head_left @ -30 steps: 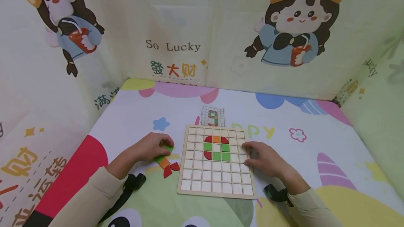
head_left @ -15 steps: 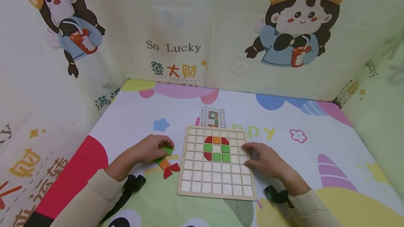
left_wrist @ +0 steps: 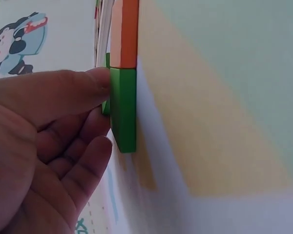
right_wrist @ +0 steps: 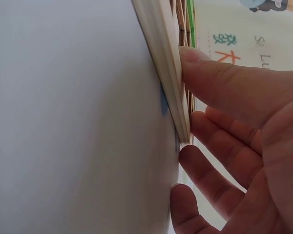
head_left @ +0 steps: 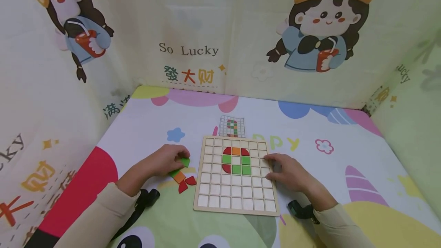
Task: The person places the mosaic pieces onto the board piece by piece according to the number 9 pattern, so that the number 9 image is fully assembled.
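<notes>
Lettering on the pale printed hanging cloth (head_left: 51, 125) at the left is shifted toward the table (head_left: 344, 133) since the earlier head frames; the square wooden grid board (head_left: 237, 211) and both hands are seen almost where they were.

By the left hand (head_left: 169, 159), fingers bent and thumb brought in, a flat green tile (head_left: 185, 162) is pinched beside the board, and partly hidden. Next to that hand, on the table, a second green tile (head_left: 173, 173), a square orange tile (head_left: 179, 177) and two red quarter-round tiles (head_left: 183, 186) (head_left: 190, 180) are seen from the head.

From the left wrist, the tiles' thickness is revealed: the second green tile and the orange one are set end to end, while the pinched tile is shown only as slivers behind the thumb. Whether the second green tile is touched by the thumb cannot be told.

The board's right edge is touched by thumb and fingertip of the right hand (head_left: 286, 170), kept loosely spread. Only from the right wrist is the board's layered side shown, with the lower fingers loosely bent. Only from above are the tiles set in the grid fully shown.
</notes>
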A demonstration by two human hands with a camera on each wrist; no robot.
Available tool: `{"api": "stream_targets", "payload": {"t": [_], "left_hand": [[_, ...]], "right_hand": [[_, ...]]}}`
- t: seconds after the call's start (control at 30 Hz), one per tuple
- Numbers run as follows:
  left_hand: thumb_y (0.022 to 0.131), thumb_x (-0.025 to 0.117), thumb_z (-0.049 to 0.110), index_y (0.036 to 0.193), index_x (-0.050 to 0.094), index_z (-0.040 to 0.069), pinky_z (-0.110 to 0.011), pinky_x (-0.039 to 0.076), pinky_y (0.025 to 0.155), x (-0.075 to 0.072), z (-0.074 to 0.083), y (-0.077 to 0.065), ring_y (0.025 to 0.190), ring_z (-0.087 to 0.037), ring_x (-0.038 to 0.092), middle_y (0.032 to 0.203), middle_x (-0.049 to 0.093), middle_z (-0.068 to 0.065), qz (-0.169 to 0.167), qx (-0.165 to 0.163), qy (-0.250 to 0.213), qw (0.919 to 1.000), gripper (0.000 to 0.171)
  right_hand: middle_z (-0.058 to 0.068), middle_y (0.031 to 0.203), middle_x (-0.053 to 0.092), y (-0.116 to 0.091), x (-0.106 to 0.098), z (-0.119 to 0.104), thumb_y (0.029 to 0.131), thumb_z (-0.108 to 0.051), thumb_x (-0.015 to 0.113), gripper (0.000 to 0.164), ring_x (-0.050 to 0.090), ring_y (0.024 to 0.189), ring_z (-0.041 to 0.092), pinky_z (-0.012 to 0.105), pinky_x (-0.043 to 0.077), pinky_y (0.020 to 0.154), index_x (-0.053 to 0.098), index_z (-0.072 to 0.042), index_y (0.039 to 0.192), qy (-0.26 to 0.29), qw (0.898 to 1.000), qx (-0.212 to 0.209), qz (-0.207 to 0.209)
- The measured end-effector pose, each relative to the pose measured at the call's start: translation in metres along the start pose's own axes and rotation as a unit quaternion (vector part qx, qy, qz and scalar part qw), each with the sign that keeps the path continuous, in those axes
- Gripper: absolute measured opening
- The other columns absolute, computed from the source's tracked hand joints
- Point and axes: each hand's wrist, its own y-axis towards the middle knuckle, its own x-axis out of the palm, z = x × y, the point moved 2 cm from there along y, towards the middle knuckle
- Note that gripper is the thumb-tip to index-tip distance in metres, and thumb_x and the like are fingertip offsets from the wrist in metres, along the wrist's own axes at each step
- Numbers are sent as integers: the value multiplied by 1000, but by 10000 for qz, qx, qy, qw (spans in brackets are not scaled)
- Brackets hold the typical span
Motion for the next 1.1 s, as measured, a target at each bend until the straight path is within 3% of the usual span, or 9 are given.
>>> {"api": "stream_targets", "payload": {"t": [0.37,0.8,1.1], "left_hand": [[87,74,5,112,67,4,-38,53,87,-1,5,5,95,-21,58,104,66,-1,133,-42,-11,9999,26],[88,72,9,115,67,7,-36,53,83,-3,23,8,98,-22,58,111,68,-2,171,-263,94,9995,27],[89,72,10,119,66,6,-37,53,90,3,39,11,104,-22,60,110,67,0,214,-202,-319,9991,31]], "right_hand": [[18,130,60,1,-2,0,85,-15,80,52,51,125,41,58,39,103,61,0,131,12,10000,-1,20],[17,130,60,2,-2,-1,84,-15,80,52,51,124,41,58,39,103,61,-1,130,20,10000,-15,18],[17,130,60,0,-2,-1,84,-15,80,52,51,125,41,58,39,102,61,-1,130,89,10000,-1,-7]]}}
